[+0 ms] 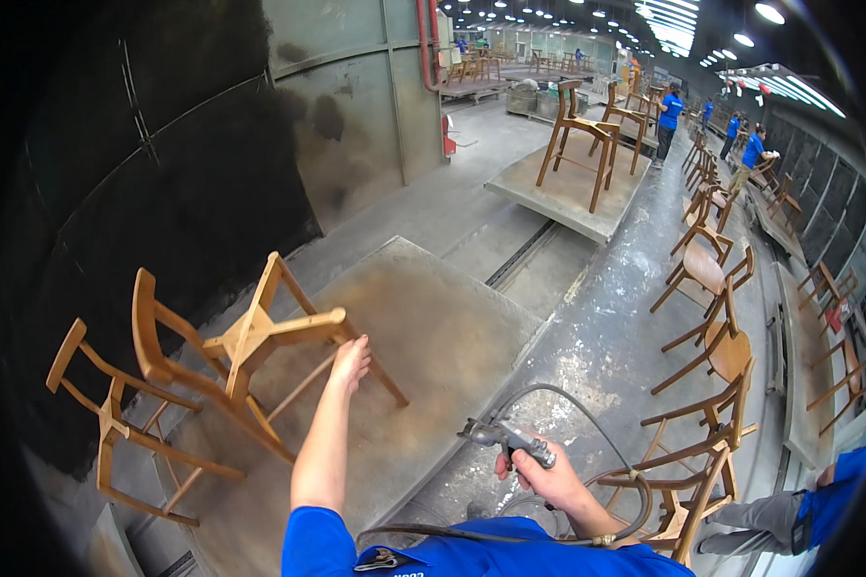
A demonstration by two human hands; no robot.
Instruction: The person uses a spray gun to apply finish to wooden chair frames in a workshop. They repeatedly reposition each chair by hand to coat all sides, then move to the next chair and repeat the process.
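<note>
My left hand (352, 363) is closed round a leg of a light brown wooden chair frame (250, 337), just below its front corner. The frame has a cross-shaped support and no seat panel; it stands on a flat grey platform (423, 317) stained brown. Beside it on the left is a second wooden chair frame (114, 423). In my right hand (553, 481) is a metal spray gun (500, 438), its nozzle pointing left toward the platform. A dark hose (587, 413) loops from the gun past my right forearm.
A blackened booth wall (164, 144) rises at the left. Ahead, dark brown chairs (577, 144) stand on another platform (548, 192). Along the right runs a row of chairs (726, 351). A person in grey trousers (770, 524) is close at lower right; several people in blue work farther off.
</note>
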